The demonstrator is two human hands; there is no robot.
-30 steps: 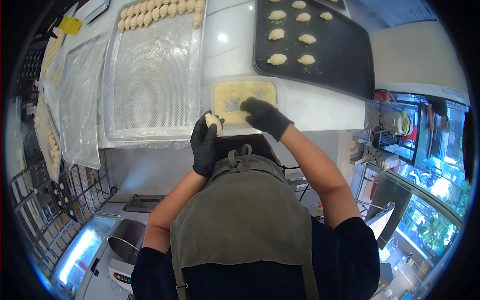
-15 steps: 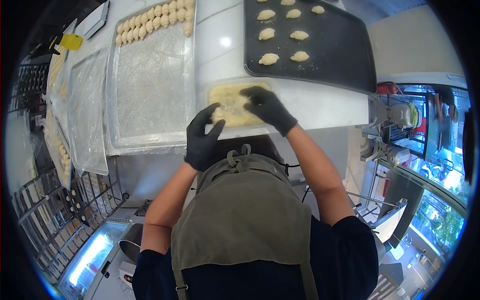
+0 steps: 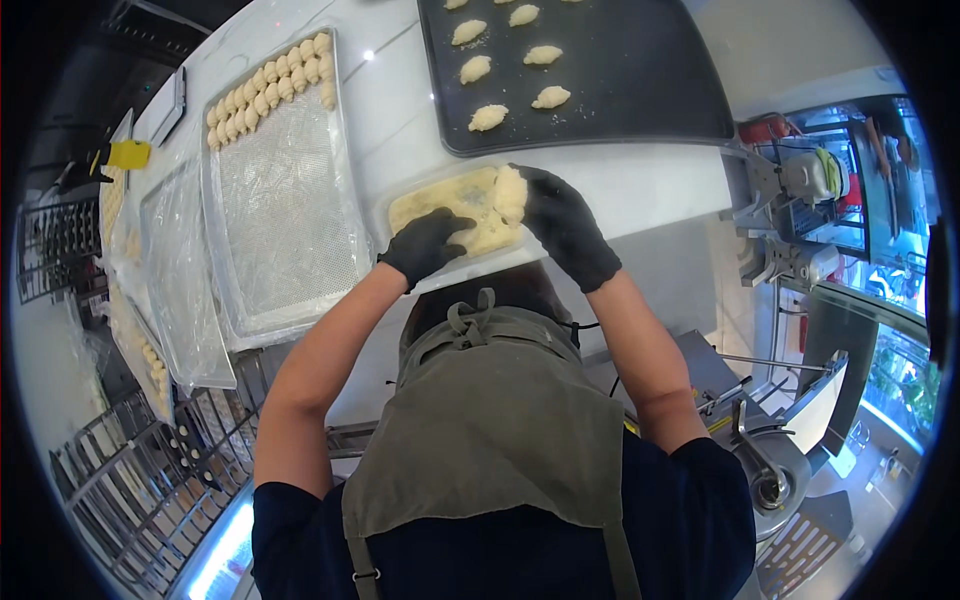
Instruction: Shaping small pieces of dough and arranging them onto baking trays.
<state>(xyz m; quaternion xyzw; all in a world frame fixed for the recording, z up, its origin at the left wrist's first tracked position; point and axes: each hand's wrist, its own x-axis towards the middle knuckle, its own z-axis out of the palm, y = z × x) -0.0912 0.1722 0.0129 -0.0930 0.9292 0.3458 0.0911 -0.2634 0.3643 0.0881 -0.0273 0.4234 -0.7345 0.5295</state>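
Observation:
A shallow, clear rectangular container [image 3: 402, 199] of pale yellow crumbs [image 3: 440, 196] lies at the table's near edge. At its right end, my gloved right hand [image 3: 566, 228] grips a crumb-coated piece of rolled dough [image 3: 511, 194], fingers curled round its far and right sides. My left hand [image 3: 432, 245], also in a black glove, reaches over the container's near left side. Its fingers are apart at the crumbs, and I see nothing held in them. Beyond the container, several crumb-coated dough pieces [image 3: 488, 118] sit spaced out on a dark baking tray [image 3: 640, 90].
To the left, a perforated tray [image 3: 285, 235] under clear plastic holds rows of uncoated rolled dough [image 3: 268, 85] at its far end. Further left are a plastic-covered tray [image 3: 180, 270], a yellow-handled tool [image 3: 128, 154] and a metal rack [image 3: 140, 480]. Machines [image 3: 800, 175] stand at right.
A dough piece was in my left hand at the container's left; now my right hand holds one at the right end. My left hand has opened over the crumbs. The view has turned slightly.

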